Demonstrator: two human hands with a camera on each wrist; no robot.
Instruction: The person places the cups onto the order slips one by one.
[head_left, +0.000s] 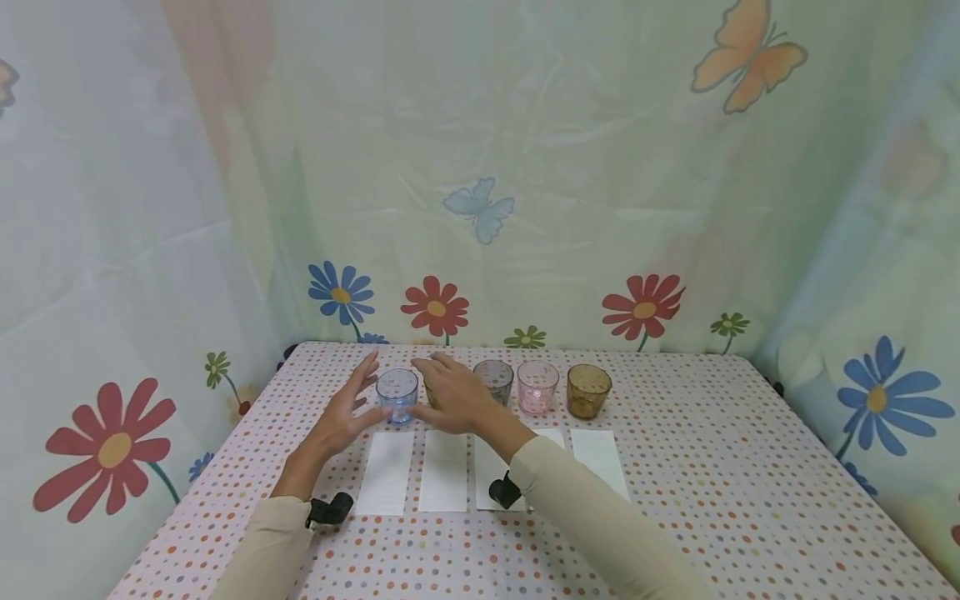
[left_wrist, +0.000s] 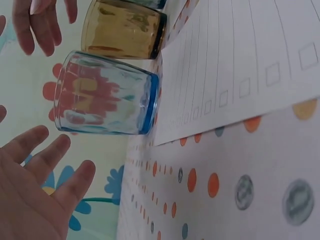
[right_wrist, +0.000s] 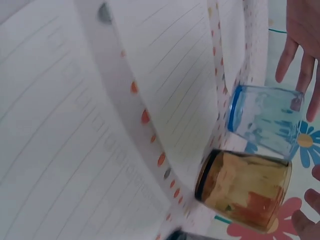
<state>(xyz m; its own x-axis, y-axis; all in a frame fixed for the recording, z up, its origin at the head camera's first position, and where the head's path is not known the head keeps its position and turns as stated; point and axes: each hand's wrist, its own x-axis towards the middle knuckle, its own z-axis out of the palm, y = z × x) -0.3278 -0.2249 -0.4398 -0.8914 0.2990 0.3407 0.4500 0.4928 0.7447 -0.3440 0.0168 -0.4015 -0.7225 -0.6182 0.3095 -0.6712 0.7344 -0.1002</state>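
A clear blue glass tumbler [head_left: 397,387] stands upright at the left end of a row of tumblers. My left hand [head_left: 345,417] hovers on its left side, fingers spread, apart from the glass in the left wrist view. On the other side is my right hand [head_left: 459,395], fingers extended and holding nothing. It partly covers an amber tumbler [right_wrist: 245,187] in the head view; only fingertips of that hand show in the right wrist view. Farther right in the row are a grey tumbler [head_left: 493,377], a pink tumbler [head_left: 537,385] and a brown tumbler [head_left: 588,390].
Several white lined paper sheets [head_left: 385,473] lie in a row in front of the tumblers, some partly under the right forearm. A dotted cloth [head_left: 720,483] covers the table. Flower-printed curtains [head_left: 525,275] hang behind and at both sides.
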